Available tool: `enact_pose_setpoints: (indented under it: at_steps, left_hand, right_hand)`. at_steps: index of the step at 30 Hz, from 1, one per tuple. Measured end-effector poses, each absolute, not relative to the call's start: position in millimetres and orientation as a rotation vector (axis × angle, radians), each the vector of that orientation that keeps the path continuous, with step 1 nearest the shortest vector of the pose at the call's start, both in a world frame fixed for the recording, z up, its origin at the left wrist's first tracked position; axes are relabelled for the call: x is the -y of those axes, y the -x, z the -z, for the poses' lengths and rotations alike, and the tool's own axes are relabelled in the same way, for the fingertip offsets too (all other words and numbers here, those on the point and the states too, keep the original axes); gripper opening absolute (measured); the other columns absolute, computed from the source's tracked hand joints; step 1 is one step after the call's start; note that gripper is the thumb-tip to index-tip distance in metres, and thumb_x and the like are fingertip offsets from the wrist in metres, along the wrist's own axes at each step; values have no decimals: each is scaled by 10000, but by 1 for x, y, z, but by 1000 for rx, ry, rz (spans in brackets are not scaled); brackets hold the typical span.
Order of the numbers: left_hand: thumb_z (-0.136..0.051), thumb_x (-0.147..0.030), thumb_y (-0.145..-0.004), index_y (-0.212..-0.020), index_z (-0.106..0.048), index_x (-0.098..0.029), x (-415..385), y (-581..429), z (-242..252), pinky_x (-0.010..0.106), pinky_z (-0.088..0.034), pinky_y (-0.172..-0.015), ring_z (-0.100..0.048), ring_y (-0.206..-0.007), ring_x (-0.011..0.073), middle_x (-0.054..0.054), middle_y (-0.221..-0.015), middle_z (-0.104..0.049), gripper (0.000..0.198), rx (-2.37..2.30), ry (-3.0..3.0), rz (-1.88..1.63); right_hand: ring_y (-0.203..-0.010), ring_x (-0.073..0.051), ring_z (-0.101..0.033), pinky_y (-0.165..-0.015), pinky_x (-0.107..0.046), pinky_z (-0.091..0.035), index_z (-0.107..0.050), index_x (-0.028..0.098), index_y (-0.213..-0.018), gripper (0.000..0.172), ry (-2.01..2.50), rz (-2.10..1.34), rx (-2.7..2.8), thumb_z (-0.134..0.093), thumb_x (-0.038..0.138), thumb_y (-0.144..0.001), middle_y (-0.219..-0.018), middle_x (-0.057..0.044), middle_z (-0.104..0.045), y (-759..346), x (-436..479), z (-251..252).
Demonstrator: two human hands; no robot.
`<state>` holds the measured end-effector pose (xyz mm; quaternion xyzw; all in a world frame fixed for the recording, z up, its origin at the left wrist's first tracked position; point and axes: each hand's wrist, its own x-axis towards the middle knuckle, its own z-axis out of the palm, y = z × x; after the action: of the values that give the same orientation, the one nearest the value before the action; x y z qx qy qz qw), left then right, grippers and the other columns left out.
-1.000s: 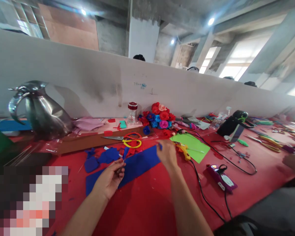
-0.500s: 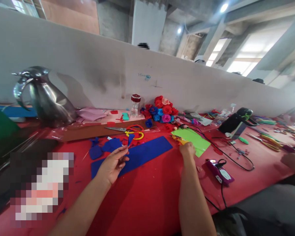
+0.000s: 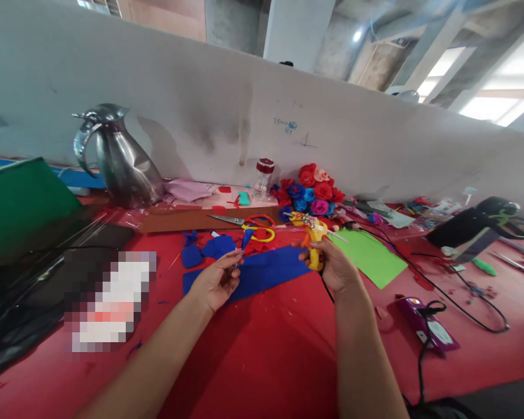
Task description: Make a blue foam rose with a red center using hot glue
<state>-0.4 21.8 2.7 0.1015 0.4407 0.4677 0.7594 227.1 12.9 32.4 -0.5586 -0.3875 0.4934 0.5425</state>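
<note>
Between the fingertips of my left hand (image 3: 216,280) is a small rolled piece of blue crepe paper (image 3: 247,238), pointing up, with a thin stem below it. My right hand (image 3: 338,267) is wrapped round the handle of a yellow hot glue gun (image 3: 317,235), lifted above the table, its cord hanging below. Under and between both hands lies a long blue paper strip (image 3: 271,269). Cut blue paper pieces (image 3: 218,247) lie just past my left hand, near scissors (image 3: 262,233) with red and yellow handles.
A bunch of paper roses (image 3: 317,192) and a lidded glass jar (image 3: 264,180) stand by the white partition. At left are a metal jug (image 3: 124,160) and a green box (image 3: 35,192). A light green sheet (image 3: 371,256), black cords and a purple power strip (image 3: 428,326) lie at right.
My right hand has raised the glue gun from the light green sheet and brought it left, towards my left hand. My left hand keeps its pinch; the view has shifted left.
</note>
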Motion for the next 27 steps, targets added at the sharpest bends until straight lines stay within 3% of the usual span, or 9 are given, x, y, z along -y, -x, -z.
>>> enact_pose_setpoints:
  at_steps: [7, 11, 17, 21, 27]
  left_hand:
    - [-647, -56, -742, -755, -629, -160, -23, 1, -3, 118, -304, -324, -420, -354, 21, -37, -590, -585, 106, -1003, -229, -1060]
    - [-627, -46, -750, -775, -640, -158, -22, 0, -5, 123, -289, -317, -423, -349, 23, -36, -579, -595, 115, -1025, -215, -1085]
    - [-622, -44, -752, -769, -649, -153, -22, -1, -5, 124, -279, -313, -423, -352, 23, -26, -577, -606, 114, -1024, -202, -1103]
    - [-636, -34, -729, -776, -654, -155, -21, -1, -5, 124, -290, -320, -428, -357, 21, -25, -595, -612, 131, -1033, -216, -1106]
    - [-643, -45, -740, -788, -650, -161, -20, -2, -7, 121, -318, -334, -443, -354, 18, -38, -596, -614, 126, -1075, -242, -1091]
  right_hand:
    - [-402, -84, -433, -410, -209, -323, -618, 157, -661, 288, 1343, -1038, 1326, -704, 432, -652, -439, 33, -521, -199, -10, -29]
    - [-434, -107, -473, -445, -225, -354, -658, 158, -757, 280, 1400, -943, 1468, -664, 432, -704, -491, 23, -555, -196, -12, -22]
    - [-639, -183, -598, -601, -278, -451, -647, 179, -678, 257, 1385, -764, 1597, -628, 430, -726, -667, -36, -652, -188, -10, -21]
    - [-649, -202, -614, -612, -291, -458, -641, 174, -699, 298, 1444, -714, 1641, -583, 459, -762, -668, -39, -662, -185, -10, -17]
    - [-683, -195, -627, -631, -275, -448, -675, 163, -882, 310, 1457, -618, 1747, -556, 441, -815, -759, -34, -684, -185, -11, -12]
